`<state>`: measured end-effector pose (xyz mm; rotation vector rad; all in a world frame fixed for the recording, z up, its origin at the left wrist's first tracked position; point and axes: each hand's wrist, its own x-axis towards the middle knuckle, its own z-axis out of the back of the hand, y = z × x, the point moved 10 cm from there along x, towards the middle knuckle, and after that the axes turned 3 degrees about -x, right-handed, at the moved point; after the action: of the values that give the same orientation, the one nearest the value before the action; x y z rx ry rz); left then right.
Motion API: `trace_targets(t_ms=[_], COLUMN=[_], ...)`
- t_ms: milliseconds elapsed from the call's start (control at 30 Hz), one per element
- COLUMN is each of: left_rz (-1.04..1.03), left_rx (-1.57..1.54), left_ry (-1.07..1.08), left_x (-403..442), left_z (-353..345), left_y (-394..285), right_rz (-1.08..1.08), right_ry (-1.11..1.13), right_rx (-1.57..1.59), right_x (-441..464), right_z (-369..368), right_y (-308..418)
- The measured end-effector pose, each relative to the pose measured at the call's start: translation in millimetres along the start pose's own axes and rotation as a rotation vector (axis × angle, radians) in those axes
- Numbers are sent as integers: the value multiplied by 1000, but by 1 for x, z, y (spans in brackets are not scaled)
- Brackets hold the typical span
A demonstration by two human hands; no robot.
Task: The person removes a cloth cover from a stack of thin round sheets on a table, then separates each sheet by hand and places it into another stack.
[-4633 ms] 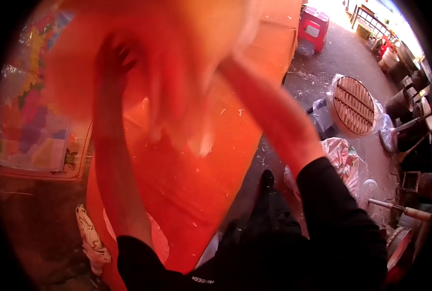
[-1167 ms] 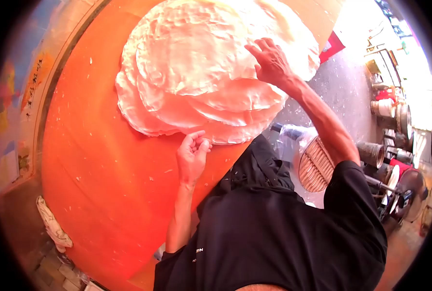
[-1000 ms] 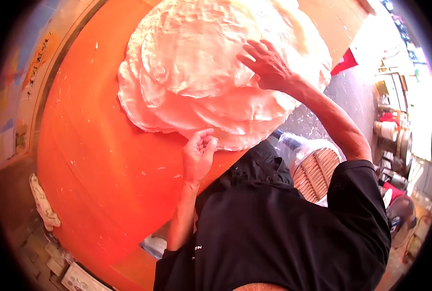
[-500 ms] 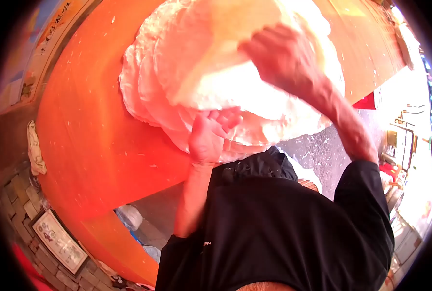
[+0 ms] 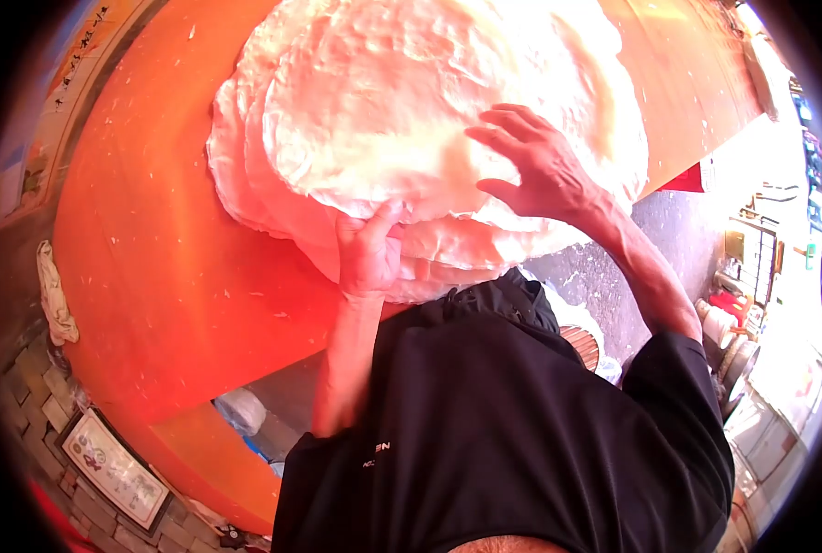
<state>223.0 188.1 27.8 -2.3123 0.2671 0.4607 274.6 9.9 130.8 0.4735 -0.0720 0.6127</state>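
Observation:
A broad pile of thin, round, pale flatbreads (image 5: 245, 157) lies on the orange table, its layers overlapping unevenly. The top flatbread (image 5: 365, 111) spreads flat, its surface wrinkled. At its near edge, my left hand (image 5: 369, 253) grips the rim, thumb on top and the other fingers largely hidden underneath. My right hand (image 5: 544, 170) is over the right part of the pile with fingers spread and nothing in them; whether it touches the surface I cannot tell. Strong glare washes out the right side of the pile.
The orange table (image 5: 153, 230) has a straight near edge by my body. A cloth (image 5: 56, 295) hangs at its left side. On the brick floor lies a framed panel (image 5: 116, 465). Shelving and clutter (image 5: 752, 267) stand in bright light to the right.
The top flatbread was lifted and folded in my right hand; now it lies flat. My right hand has let go and opened. My left hand has turned from palm up to gripping the edge.

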Motion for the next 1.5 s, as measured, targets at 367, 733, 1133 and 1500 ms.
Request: trace_targets(t_ms=[367, 733, 1133, 1500], left_rz=[84, 210, -20, 110], left_rx=[-39, 41, 326, 151], left_ry=[-112, -179, -329, -127], left_x=[13, -10, -24, -35], left_z=[21, 45, 83, 69], left_y=[8, 11, -26, -6], right_rz=[65, -848, -375, 101], right_ry=[52, -192, -59, -262], right_rx=[70, 339, 716, 766], right_x=[26, 6, 74, 152], right_z=[-26, 7, -12, 93], right_y=[24, -149, -99, 13])
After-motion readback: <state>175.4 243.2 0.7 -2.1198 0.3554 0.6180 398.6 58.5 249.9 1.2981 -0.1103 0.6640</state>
